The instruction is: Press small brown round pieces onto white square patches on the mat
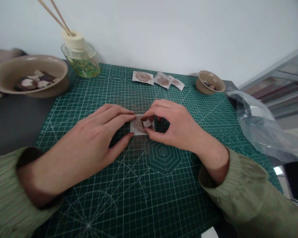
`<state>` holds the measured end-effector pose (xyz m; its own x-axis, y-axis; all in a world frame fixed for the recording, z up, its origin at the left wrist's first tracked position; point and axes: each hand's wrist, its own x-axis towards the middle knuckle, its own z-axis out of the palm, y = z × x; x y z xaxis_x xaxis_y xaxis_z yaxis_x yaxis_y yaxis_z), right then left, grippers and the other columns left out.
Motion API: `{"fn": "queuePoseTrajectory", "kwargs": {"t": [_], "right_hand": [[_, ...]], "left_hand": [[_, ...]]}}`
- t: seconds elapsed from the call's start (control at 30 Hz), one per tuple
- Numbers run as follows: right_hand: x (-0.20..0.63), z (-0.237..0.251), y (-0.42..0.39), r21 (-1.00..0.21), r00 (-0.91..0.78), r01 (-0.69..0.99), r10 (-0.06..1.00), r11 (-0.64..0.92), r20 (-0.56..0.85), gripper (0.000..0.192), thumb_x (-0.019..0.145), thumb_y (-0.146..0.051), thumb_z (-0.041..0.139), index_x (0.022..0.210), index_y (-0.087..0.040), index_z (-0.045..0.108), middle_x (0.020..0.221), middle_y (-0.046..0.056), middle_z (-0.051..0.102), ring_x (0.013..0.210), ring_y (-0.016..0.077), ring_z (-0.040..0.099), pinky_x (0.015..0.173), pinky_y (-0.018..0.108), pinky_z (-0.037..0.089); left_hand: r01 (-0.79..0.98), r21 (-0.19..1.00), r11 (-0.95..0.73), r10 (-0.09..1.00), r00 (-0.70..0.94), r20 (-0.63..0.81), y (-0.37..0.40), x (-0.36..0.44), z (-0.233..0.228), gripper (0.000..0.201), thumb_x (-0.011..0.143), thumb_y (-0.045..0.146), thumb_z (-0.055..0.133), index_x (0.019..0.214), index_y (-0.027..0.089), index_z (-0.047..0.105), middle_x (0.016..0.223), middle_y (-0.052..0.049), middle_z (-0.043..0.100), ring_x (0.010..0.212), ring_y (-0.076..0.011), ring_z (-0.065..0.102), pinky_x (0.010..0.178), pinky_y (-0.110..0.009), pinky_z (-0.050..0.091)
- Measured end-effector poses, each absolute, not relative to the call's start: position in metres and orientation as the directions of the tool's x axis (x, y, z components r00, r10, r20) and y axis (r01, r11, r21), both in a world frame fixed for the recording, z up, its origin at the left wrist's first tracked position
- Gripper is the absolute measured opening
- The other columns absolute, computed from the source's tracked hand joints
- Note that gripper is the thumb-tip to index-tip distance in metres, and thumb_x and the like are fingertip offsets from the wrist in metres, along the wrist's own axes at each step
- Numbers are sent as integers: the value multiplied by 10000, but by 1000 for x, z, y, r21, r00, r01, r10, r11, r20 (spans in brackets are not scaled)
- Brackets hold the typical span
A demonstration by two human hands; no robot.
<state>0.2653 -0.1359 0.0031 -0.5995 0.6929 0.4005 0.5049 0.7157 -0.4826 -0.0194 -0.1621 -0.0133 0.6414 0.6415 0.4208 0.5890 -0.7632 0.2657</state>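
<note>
A small white paper piece (136, 127) with a brownish smudged patch lies on the green cutting mat (109, 96). My left hand (96, 132) reaches its left edge, fingers stretched out and thumb apart, the fingertips touching its left corners. Over the paper's right part, my right hand (171, 122) pinches a small pale, brownish lump (147, 123) between thumb and fingers. The lump is against the paper's smudged patch, and its exact kind cannot be made out. Part of the paper is hidden behind the right fingers.
Behind my hands lie smudged paper pieces (143, 77). A large brown bowl (57, 82) of dark and pale chunks stands left, beside a reed diffuser (81, 59). A smaller bowl (201, 84) holds little pieces at back right. A clear plastic bag (258, 122) overhangs the mat's right side.
</note>
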Motion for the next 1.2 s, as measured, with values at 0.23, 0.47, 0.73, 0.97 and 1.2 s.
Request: {"fn": "queuePoseTrajectory", "kwargs": {"t": [0.23, 0.47, 0.73, 0.97, 1.2], "right_hand": [[267, 2, -134, -486, -604, 522, 706, 701, 369, 42, 1054, -230, 845, 1091, -223, 825, 1094, 45, 817, 918, 222, 717, 892, 386, 565], [267, 2, -134, -481, -587, 533, 714, 696, 382, 114, 1041, -290, 916, 1052, -215, 830, 1036, 34, 820, 876, 214, 723, 851, 380, 553], [266, 1, -135, -483, -588, 532, 714, 695, 380, 53, 1045, -248, 848, 1064, -202, 829, 1022, 36, 808, 858, 205, 719, 826, 377, 544], [265, -2, -134, -486, -580, 539, 722, 688, 378, 70, 1039, -266, 849, 1075, -213, 823, 1027, 28, 798, 847, 197, 696, 813, 369, 532], [265, -3, -133, -488, -587, 526, 712, 697, 385, 59, 1050, -263, 829, 1081, -214, 818, 1013, 26, 786, 832, 193, 678, 793, 365, 518]], "left_hand": [[589, 242, -771, 632, 659, 408, -164, -21, -14, 411, 1236, 403, 548, 1573, 274, 744, 1539, -123, 809, 1449, -394, 774, 1276, -669, 686], [578, 277, -767, 639, 652, 409, -165, -22, -12, 411, 1228, 416, 550, 1553, 325, 785, 1539, -89, 827, 1428, -390, 777, 1305, -670, 665], [572, 329, -752, 659, 639, 396, -165, -22, -12, 406, 1214, 448, 578, 1535, 366, 812, 1542, -69, 831, 1434, -397, 782, 1312, -666, 659], [572, 293, -766, 641, 651, 407, -165, -22, -12, 424, 1220, 425, 569, 1575, 347, 788, 1570, -77, 818, 1461, -398, 771, 1344, -665, 641], [572, 329, -752, 659, 636, 401, -165, -21, -12, 414, 1212, 428, 581, 1553, 364, 806, 1555, -70, 828, 1454, -404, 774, 1339, -689, 641]]}}
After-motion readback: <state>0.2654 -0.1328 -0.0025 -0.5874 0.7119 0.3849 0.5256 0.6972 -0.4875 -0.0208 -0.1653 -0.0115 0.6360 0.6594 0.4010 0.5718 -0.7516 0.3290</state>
